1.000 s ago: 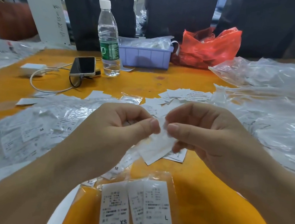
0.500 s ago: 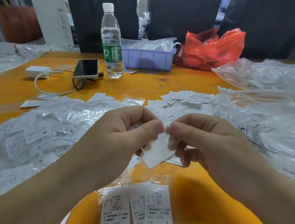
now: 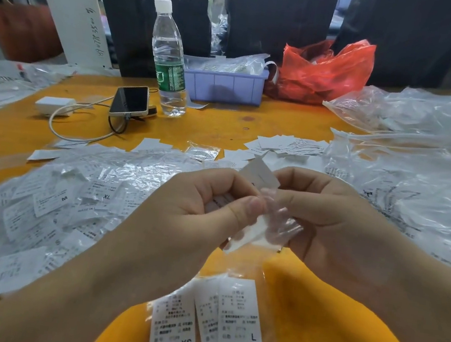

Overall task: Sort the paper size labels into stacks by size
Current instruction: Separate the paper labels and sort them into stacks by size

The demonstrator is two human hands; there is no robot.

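Head view: I note a lilac tray [image 3: 226, 84] at the far side of the orange bench [image 3: 315, 309], holding clear bags of printed slips; I cannot read them. A red plastic bag [image 3: 327, 69] sits just right of it, contents hidden. A water bottle [image 3: 168, 58] stands upright left of the tray, roughly a third full. Near the bench's front edge a clear sleeve [image 3: 232, 313] lies flat with labels inside, marked XS and L, their long axes running toward me. The left hand [image 3: 200, 204] pinches a white paper label [image 3: 251, 232] between thumb and forefinger; the right hand [image 3: 333, 212] pinches the thin clear sleeve around it. The label is held above the bench, between both hands, long axis tilted from lower left to upper right. A loose heap of bagged labels [image 3: 73, 195] lies to the left, with XL and M legible.
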